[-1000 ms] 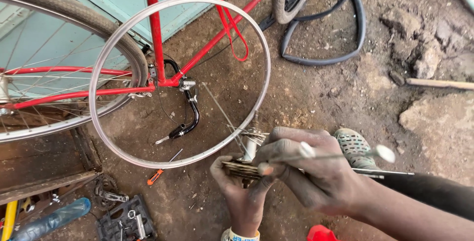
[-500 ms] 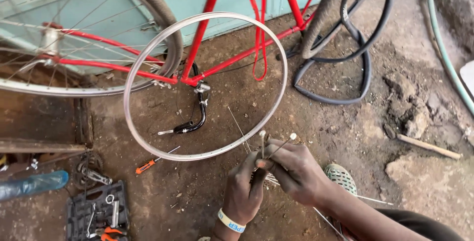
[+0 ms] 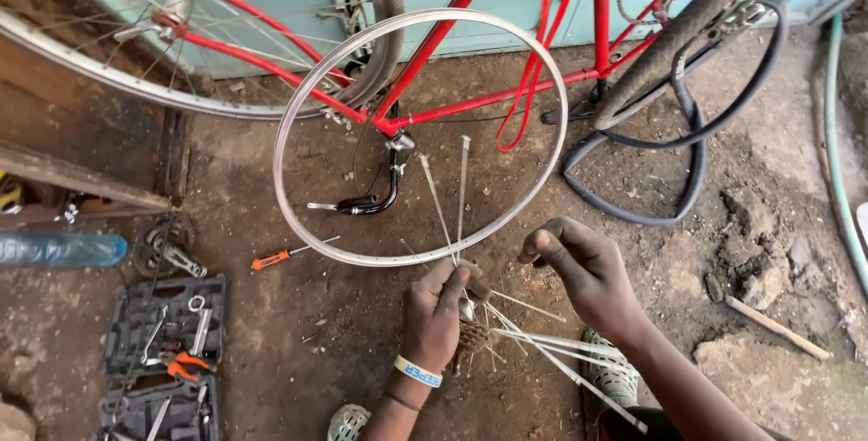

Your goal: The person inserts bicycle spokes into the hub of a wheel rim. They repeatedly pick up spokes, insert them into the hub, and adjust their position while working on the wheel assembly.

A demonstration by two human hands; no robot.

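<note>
The hub (image 3: 470, 328), with its brown cog cluster and loose spokes (image 3: 542, 343), sits low in the frame just below centre, clenched in your left hand (image 3: 438, 314). Two spokes run from it almost straight up, their long axis pointing toward the top of the frame and their tips ending inside the bare silver rim (image 3: 420, 134). The rest fan out to the lower right, across your shoe (image 3: 615, 378).

Your right hand (image 3: 579, 265) is just right of the hub, fingers pinched together near the rim's lower edge; I cannot tell whether a spoke is between them. Your left hand is the nearer one, already on the hub.

The rim stands directly above both hands, its bottom edge just beside your left fingertips. Behind it lie the red bicycle frame (image 3: 434, 43) and a black brake caliper (image 3: 375, 192). Open dirt floor (image 3: 298, 351) lies to the left, with an orange-handled screwdriver (image 3: 285, 256) near and a tool case (image 3: 163, 323) further toward the lower left. A black tyre (image 3: 696, 143) loops at the upper right.
</note>
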